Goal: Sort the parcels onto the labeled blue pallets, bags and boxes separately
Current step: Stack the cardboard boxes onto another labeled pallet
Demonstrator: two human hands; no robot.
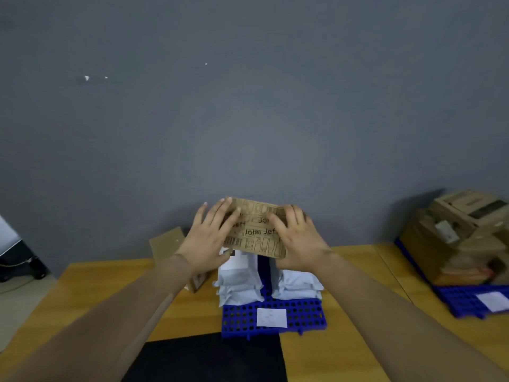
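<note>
Brown parcel [254, 230] held in the air over the bag stacks [242, 285] on the pallet [303, 318] at mid worktop [96, 285], back edge. Looks flat, light, fairly stiff; best taken by the two short ends. Left hand [205, 241] and right hand [298, 238] clamp those ends, fingers spread over the printed face.

A plain grey wall [248, 106] rises behind the yellow wooden table [96, 285]; a black rectangular mat [209, 359] lies on its near edge.
</note>
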